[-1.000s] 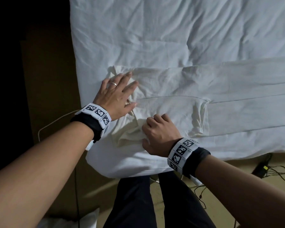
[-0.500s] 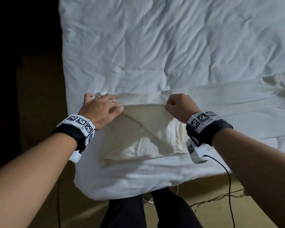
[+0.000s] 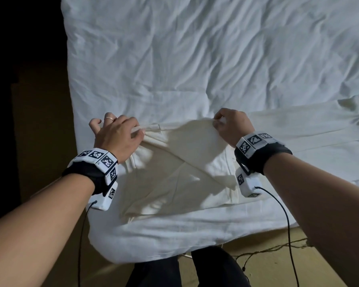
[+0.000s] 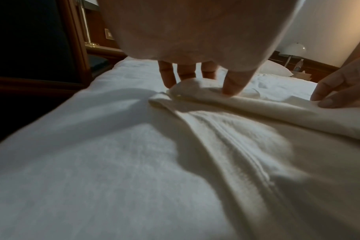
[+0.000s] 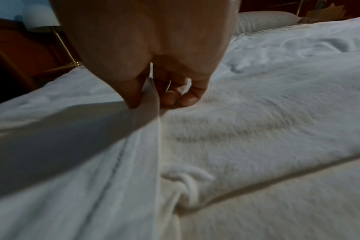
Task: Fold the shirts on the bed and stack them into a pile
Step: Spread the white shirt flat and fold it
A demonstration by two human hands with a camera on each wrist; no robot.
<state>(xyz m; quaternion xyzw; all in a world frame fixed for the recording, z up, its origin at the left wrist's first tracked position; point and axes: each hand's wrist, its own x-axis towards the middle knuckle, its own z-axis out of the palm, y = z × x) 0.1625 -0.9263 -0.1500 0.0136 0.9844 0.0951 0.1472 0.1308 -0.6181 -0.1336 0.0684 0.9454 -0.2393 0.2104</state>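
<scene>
A cream shirt [image 3: 187, 172] lies near the front left corner of the white bed [image 3: 195, 59], and its cloth runs on to the right. My left hand [image 3: 140, 132] pinches the left end of the shirt's far folded edge between thumb and fingers. The right hand [image 3: 217, 123] pinches the same edge about a forearm's length to the right. In the left wrist view the left hand [image 4: 197, 86] closes on a rolled fold of the shirt [image 4: 257, 110], fingers behind it and thumb in front. The right hand [image 5: 152, 102] holds a raised ridge of the shirt [image 5: 247, 129].
The bed's front edge [image 3: 174, 251] hangs over a tan floor with black cables [image 3: 274, 249]. My dark trouser legs [image 3: 184, 270] stand against that edge. Dark wooden furniture [image 4: 41, 48] is left of the bed. A pillow [image 5: 265, 21] and a lamp [image 4: 292, 50] are at the far end.
The right hand carried the shirt's near part away from me and laid it over to the far edge. The left hand went from pressing flat to pinching that edge.
</scene>
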